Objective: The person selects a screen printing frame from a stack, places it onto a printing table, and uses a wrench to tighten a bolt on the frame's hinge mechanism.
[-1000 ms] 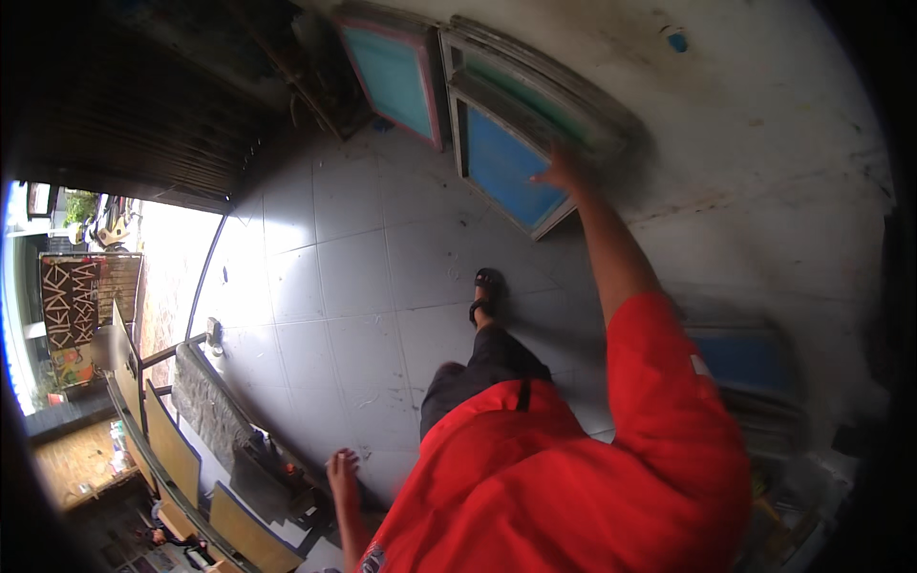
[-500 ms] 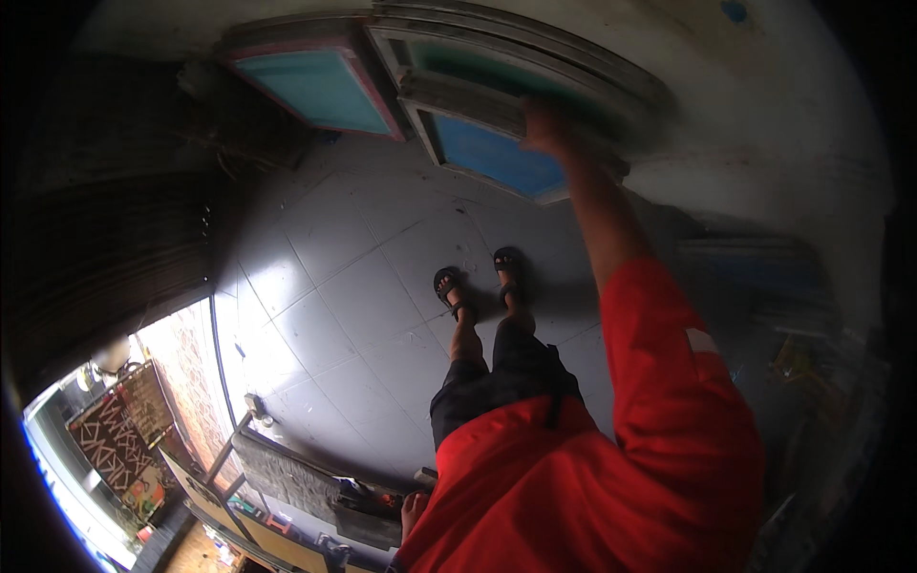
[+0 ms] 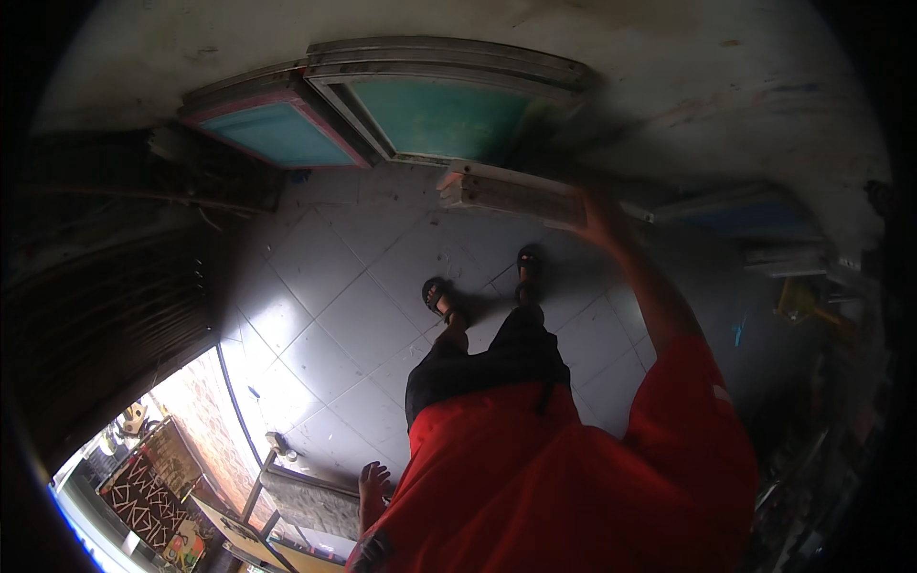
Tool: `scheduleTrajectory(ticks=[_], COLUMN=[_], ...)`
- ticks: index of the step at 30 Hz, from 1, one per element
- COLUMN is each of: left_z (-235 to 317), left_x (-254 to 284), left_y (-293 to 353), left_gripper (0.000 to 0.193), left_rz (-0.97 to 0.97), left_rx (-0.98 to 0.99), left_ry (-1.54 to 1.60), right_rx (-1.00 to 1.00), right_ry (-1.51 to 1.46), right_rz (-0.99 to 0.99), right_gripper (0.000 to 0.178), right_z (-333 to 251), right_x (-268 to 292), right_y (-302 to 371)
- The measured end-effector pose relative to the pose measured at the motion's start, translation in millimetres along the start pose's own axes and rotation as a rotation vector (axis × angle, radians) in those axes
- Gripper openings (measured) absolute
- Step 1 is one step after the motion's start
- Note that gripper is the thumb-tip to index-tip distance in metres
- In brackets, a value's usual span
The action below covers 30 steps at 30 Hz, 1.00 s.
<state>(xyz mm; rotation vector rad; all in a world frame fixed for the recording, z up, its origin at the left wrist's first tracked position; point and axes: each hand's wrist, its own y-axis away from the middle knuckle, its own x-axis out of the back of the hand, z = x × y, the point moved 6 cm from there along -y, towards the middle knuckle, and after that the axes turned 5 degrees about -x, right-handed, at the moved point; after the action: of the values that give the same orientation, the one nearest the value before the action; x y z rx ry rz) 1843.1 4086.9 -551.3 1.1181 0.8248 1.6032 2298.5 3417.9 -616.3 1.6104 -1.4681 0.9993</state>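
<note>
Watching remotely, I see my right hand [image 3: 600, 220] gripping a wooden frame [image 3: 516, 197] at one o'clock; my left hand [image 3: 374, 477] hangs loosely spread at seven. Beyond, a green panel [image 3: 435, 115] stands at twelve, a pink-edged panel [image 3: 275, 134] at ten.

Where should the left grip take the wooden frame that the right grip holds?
Probably the left end of the wooden frame, approached from the left: it juts out uncovered there, while the right grip holds it farther right.
</note>
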Motion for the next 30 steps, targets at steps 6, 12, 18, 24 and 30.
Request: scheduleTrajectory(ticks=[6,12,18,24,30], left_z=[24,20,15,30,64], left_x=[-75,-166,-197,-203,-232], left_y=[31,57,67,89,125], left_gripper=[0.034,0.034,0.034,0.035,0.035], left_rz=[0.028,-0.01,-0.043,-0.004,0.048], left_rx=[-0.032,0.017,-0.033,-0.045,-0.082], left_ry=[-0.022,0.004,-0.016,-0.078,-0.235], right_rx=[-0.062,-0.181,-0.115,-0.203,-0.169], right_ry=[0.097,0.139,0.22,0.059,0.16], right_rz=[-0.168,-0.281,-0.185,-0.235,-0.061], right_gripper=[0.07,0.073,0.075,0.065,0.053], right_z=[72,162,228,282,348], right_x=[78,103,121,131,89], right_y=[38,65,73,46,40])
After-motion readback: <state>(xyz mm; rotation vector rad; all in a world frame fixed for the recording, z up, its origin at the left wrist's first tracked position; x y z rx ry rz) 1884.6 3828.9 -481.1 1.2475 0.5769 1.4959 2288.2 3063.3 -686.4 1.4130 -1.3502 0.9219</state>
